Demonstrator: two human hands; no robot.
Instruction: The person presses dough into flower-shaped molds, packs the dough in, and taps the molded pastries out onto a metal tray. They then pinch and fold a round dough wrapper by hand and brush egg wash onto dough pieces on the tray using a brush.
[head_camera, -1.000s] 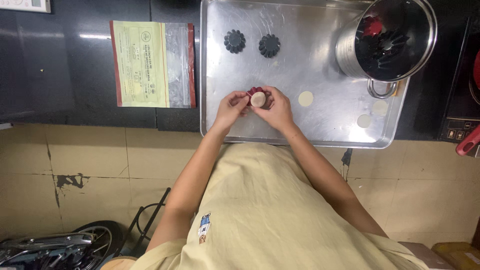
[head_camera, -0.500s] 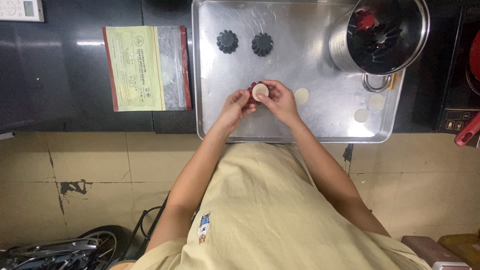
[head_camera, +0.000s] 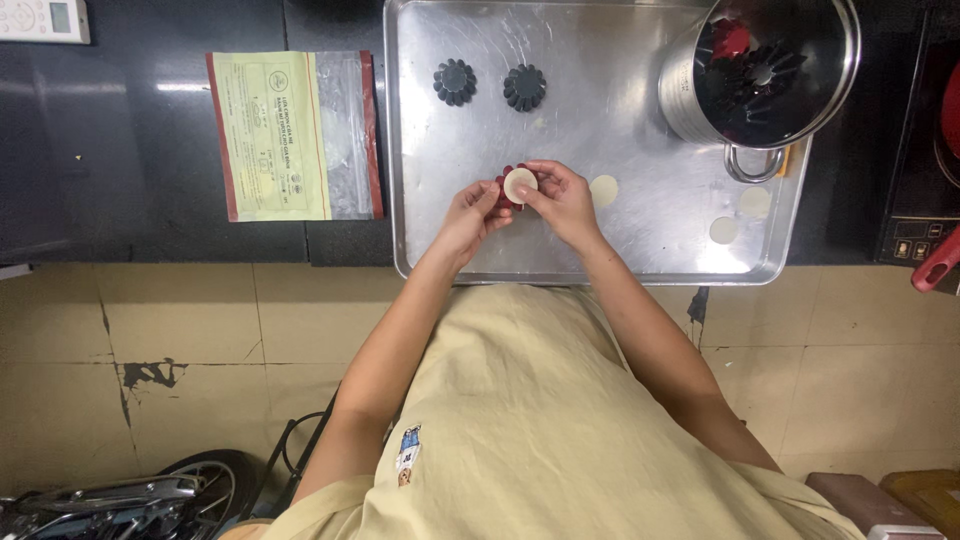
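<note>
Left hand (head_camera: 472, 212) and right hand (head_camera: 556, 196) are gripping 1 red fluted mould (head_camera: 505, 184) topped by a pale dough disc (head_camera: 520, 184), over the steel tray (head_camera: 430, 255); 2 dark moulds (head_camera: 455, 81) are lying beyond; 3 loose discs (head_camera: 603, 190) are lying rightward, near a metal pot (head_camera: 762, 70).

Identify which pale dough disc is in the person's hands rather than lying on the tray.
The dough disc on the red fluted mould, between both hands; the other three lie bare on the tray.

Over the steel tray (head_camera: 440, 240), the left hand (head_camera: 472, 212) and right hand (head_camera: 562, 198) together hold a red fluted mould (head_camera: 503, 184) with a pale dough disc (head_camera: 520, 185) pressed on it. Two dark moulds (head_camera: 455, 81) lie farther off.
</note>
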